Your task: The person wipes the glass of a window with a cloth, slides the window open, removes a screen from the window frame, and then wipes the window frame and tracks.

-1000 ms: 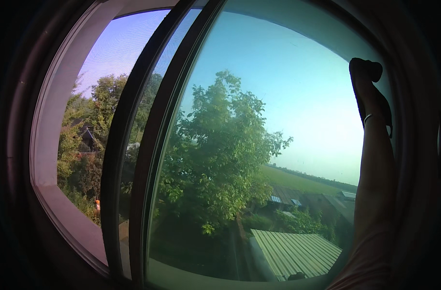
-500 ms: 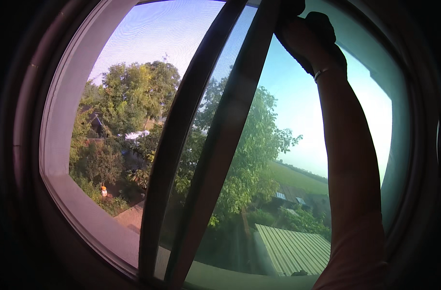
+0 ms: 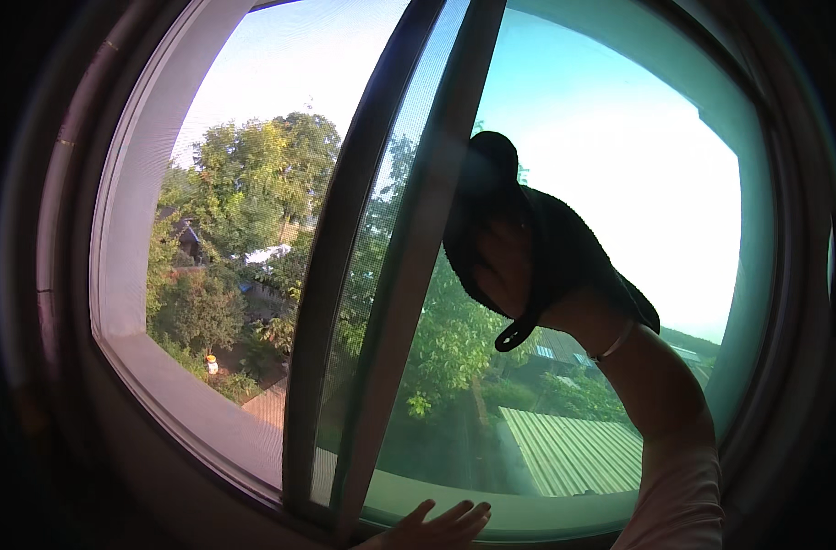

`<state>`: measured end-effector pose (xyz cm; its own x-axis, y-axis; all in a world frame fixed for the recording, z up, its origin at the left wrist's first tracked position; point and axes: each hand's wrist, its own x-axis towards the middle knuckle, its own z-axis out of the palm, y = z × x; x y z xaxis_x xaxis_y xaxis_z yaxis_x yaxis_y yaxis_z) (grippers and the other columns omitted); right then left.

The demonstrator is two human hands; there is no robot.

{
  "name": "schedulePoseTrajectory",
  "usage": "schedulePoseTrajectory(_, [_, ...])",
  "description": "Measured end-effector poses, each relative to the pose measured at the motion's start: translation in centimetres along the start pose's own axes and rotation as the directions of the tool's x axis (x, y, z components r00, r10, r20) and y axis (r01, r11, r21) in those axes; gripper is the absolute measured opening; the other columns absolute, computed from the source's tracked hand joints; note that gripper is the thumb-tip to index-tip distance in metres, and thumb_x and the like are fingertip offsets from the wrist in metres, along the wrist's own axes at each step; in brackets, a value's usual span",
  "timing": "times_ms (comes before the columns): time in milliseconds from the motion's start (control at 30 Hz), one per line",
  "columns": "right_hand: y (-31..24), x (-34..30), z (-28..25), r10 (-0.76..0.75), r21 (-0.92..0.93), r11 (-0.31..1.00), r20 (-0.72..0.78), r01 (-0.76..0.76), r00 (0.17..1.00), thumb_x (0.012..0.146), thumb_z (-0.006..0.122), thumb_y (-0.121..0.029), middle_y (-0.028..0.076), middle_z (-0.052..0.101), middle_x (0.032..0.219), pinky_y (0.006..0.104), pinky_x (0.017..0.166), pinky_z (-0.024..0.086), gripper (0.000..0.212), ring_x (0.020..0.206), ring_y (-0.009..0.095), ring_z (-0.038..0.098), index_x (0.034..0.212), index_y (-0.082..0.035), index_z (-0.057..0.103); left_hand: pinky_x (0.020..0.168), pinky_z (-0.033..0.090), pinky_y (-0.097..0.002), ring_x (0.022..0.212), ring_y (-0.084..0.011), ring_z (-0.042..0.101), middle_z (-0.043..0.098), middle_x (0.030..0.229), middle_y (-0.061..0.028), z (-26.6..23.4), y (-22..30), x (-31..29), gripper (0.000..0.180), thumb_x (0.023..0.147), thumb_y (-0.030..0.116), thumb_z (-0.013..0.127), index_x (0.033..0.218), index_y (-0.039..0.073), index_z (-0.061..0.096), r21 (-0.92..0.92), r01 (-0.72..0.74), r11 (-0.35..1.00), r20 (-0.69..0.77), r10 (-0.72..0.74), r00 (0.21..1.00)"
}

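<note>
Trees (image 3: 253, 174) and a corrugated metal roof (image 3: 578, 449) stand outside a window whose tinted glass pane (image 3: 564, 101) meets a dark sash frame (image 3: 427, 192). Wiping looks under way rather than finished, judging by the looped dark cloth (image 3: 573, 243) up at the pane beside the frame; how much glass is done or left cannot be told. The right hand (image 3: 505, 266) has hold of the cloth, its tightness lost in shadow; the left hand (image 3: 447, 527), empty, spreads its fingers near the lower edge.
</note>
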<state>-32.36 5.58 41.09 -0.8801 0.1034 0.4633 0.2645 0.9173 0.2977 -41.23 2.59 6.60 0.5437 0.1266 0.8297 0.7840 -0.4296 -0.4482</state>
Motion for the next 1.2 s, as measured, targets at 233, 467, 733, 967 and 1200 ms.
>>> schedulePoseTrajectory(233, [0.0, 0.8, 1.4, -0.071, -0.625, 0.777, -0.202, -0.073, 0.977, 0.085, 0.046, -0.009, 0.010, 0.053, 0.109, 0.0280, 0.092, 0.038, 0.028, 0.105, 0.017, 0.049, 0.112, -0.001, 0.048, 0.080, 0.037, -0.0465, 0.106, -0.0226, 0.046, 0.050, 0.116, -0.0071, -3.5, -9.8, 7.7, 0.029, 0.080, 0.012, 0.055, 0.107, 0.004, 0.058, 0.225, 0.369, 0.901, -0.277, -0.304, 0.911])
schedulePoseTrajectory(467, [-2.5, 2.7, -1.5, -0.026, -0.702, 0.680, -0.310, -0.211, 0.950, 0.089, 0.044, -0.016, 0.007, 0.053, 0.111, 0.0288, 0.091, 0.039, 0.029, 0.103, 0.018, 0.049, 0.116, -0.006, 0.046, 0.087, 0.039, -0.0445, 0.118, -0.0174, 0.038, 0.041, 0.129, -0.0078, -3.2, -10.1, 7.3, 0.037, 0.079, 0.014, 0.055, 0.114, 0.004, 0.054, 0.273, 0.332, 0.903, -0.156, -0.299, 0.941])
schedulePoseTrajectory(733, [8.9, 5.1, -8.0, -0.417, -0.953, 0.014, -0.280, -0.302, 0.865, 0.086, 0.044, -0.014, 0.010, 0.054, 0.109, 0.0328, 0.087, 0.041, 0.025, 0.100, 0.023, 0.051, 0.109, -0.006, 0.050, 0.084, 0.036, -0.0468, 0.115, -0.0181, 0.040, 0.042, 0.128, -0.0081, -3.4, -10.1, 7.7, 0.043, 0.077, 0.018, 0.051, 0.118, 0.004, 0.052, 0.383, 0.282, 0.880, -0.070, -0.276, 0.959])
schedulePoseTrajectory(967, [5.7, 13.5, -10.3, -0.088, -0.904, -0.036, -0.421, -0.425, 0.903, 0.083, 0.045, -0.009, 0.014, 0.062, 0.078, 0.0382, 0.069, 0.049, 0.017, 0.072, 0.022, 0.060, 0.083, -0.004, 0.061, 0.090, 0.030, -0.0508, 0.113, -0.0193, 0.044, 0.043, 0.126, -0.0093, -3.8, -10.1, 6.9, 0.044, 0.076, 0.020, 0.054, 0.118, 0.009, 0.053, 0.236, 0.351, 0.906, -0.113, -0.333, 0.936])
schedulePoseTrajectory(1200, [5.4, 3.6, -1.0, -0.344, -0.804, 0.594, -0.257, -0.002, 0.903, 0.082, 0.045, -0.017, 0.015, 0.053, 0.101, 0.0359, 0.091, 0.037, 0.028, 0.099, 0.025, 0.049, 0.104, 0.000, 0.050, 0.094, 0.024, -0.0535, 0.111, -0.0247, 0.045, 0.045, 0.122, -0.0106, -4.2, -9.5, 7.3, 0.042, 0.082, 0.032, 0.051, 0.117, 0.010, 0.050, 0.139, 0.370, 0.919, -0.154, -0.349, 0.924])
